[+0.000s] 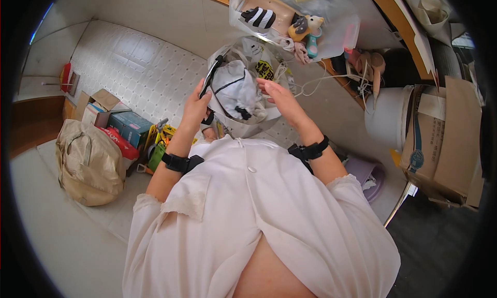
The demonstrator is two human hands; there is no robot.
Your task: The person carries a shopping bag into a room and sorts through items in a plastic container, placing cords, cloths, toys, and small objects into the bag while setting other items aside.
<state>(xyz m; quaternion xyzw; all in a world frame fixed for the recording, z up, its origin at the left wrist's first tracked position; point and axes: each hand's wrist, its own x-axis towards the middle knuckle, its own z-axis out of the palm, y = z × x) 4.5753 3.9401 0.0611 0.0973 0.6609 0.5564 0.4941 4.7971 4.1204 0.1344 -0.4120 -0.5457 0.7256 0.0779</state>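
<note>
My left hand [197, 105] is closed around a long black-edged object [211, 75]; its exact kind is unclear. Right beside it is a pale grey-white cloth bundle [235, 86] with black cord and a black tuft at its lower end. The bundle lies in the mouth of a white plastic bag [259, 126]. On the other side, my right hand [280, 97] has its fingers stretched out, the tips close to the cloth. Whether they touch it, I cannot tell. A yellow-and-black printed patch [264, 70] shows among the bag's contents.
Above the bag, a clear bin [336, 18] holds a striped item [258, 17] and a plush toy [305, 26]. White cords [321, 82] trail rightward. Cardboard boxes [445, 137] stand at right, a purple basket [365, 174] below. At left are a tan bag [89, 163] and a teal box [129, 128].
</note>
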